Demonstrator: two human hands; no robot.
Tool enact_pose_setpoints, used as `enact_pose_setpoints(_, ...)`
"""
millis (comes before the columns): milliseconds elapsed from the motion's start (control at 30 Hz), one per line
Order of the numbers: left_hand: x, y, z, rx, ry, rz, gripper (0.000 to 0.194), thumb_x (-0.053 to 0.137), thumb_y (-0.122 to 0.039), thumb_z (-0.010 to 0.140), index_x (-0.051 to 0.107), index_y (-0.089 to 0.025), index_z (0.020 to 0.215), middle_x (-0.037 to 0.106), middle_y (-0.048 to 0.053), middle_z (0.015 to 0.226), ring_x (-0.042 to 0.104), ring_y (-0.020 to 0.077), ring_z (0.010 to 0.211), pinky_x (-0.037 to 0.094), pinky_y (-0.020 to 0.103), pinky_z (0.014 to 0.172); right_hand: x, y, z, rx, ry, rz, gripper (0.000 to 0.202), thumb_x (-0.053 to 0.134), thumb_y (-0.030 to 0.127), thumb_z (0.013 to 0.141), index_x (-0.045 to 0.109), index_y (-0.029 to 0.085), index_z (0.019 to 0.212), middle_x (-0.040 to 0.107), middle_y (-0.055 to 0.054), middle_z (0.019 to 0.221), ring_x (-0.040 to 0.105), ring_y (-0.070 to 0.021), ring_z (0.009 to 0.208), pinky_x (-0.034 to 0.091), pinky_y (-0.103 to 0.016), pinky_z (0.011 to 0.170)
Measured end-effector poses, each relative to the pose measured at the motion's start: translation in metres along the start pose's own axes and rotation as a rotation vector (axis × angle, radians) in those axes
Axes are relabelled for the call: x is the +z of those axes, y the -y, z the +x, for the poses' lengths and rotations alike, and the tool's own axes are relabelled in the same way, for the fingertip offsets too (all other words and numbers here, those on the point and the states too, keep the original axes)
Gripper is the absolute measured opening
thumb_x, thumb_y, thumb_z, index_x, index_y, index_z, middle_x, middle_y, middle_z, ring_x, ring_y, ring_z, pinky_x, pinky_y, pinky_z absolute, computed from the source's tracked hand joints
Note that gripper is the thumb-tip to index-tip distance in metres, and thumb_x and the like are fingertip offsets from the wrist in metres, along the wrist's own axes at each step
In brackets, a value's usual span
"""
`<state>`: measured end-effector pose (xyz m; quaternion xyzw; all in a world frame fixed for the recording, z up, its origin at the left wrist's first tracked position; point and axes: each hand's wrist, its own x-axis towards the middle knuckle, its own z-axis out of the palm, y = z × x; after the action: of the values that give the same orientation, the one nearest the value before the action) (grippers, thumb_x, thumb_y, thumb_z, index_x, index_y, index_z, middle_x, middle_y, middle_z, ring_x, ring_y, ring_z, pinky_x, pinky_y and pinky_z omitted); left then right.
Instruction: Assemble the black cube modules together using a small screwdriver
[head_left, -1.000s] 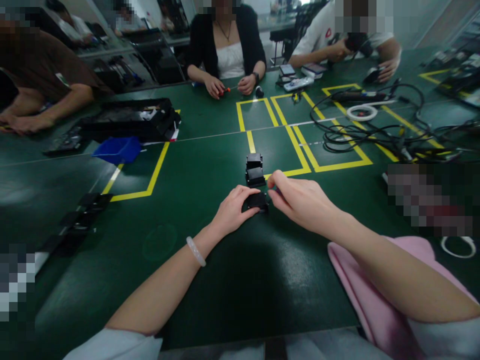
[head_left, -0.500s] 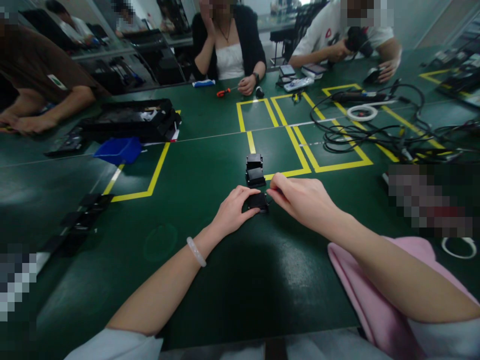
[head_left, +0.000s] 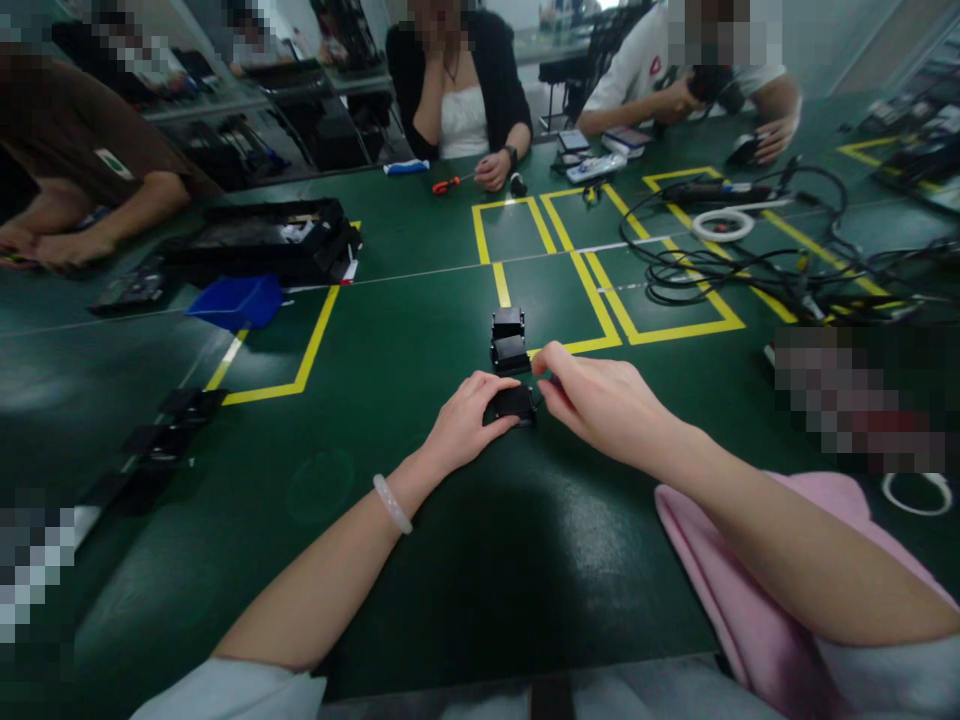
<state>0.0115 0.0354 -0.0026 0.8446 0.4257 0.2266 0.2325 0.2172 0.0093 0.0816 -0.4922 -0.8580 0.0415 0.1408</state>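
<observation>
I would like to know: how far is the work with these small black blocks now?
In hand is the nearest black block: the left hand holds its left side, and the right hand is at its right edge, with any small part too tiny to tell. Nothing visible confirms a finished block. The two blocks just beyond are untouched; they may be left or already done.

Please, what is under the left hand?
The left hand covers the left edge of a small black block; most of its top shows. What the hand covers cannot be seen.
</observation>
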Motion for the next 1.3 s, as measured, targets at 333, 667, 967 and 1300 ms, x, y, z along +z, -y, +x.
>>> enact_pose_setpoints(333,-0.001,0.0001,0.0002,0.005,0.007,-0.008,0.038,0.059,-0.032,0.085,0.052,-0.025,0.122,0.055,0.006,0.113,0.051,0.0231,0.108,0.043,0.04,0.095,0.0011,0.0007,0.0011,0.015,-0.011,-0.014,0.018,0.035,0.027,0.095,0.049,0.018,0.1,0.067,-0.002,0.083,0.061,-0.0139,0.068,0.027,-0.025,0.054)
enact_pose_setpoints(667,-0.001,-0.001,-0.0001,-0.002,0.007,-0.015,0.038,0.059,-0.032,0.084,0.052,-0.026,0.121,0.055,0.006,0.113,0.052,0.0235,0.108,0.043,0.041,0.095,0.0016,-0.0002,0.0006,-0.001,-0.008,-0.02,0.021,0.034,0.032,0.096,0.05,0.019,0.097,0.066,-0.001,0.078,0.06,-0.0139,0.065,0.025,-0.025,0.053)
enact_pose_setpoints(967,-0.0005,-0.0003,0.0002,-0.001,0.003,-0.012,0.038,0.06,-0.032,0.084,0.053,-0.025,0.12,0.055,0.006,0.112,0.051,0.0232,0.108,0.043,0.04,0.095,0.0018,-0.0005,-0.0001,0.01,0.013,-0.041,0.026,0.031,0.036,0.097,0.05,0.019,0.094,0.066,-0.001,0.075,0.061,-0.0153,0.064,0.026,-0.026,0.053)
enact_pose_setpoints(1300,-0.0011,-0.0006,-0.0001,0.002,0.008,-0.005,0.037,0.059,-0.031,0.085,0.052,-0.025,0.12,0.055,0.006,0.113,0.051,0.023,0.107,0.043,0.04,0.095,-0.0013,0.0007,0.0003,0.026,0.021,-0.055,0.03,0.032,0.038,0.096,0.053,0.019,0.09,0.067,-0.003,0.075,0.061,-0.0151,0.067,0.026,-0.026,0.055)
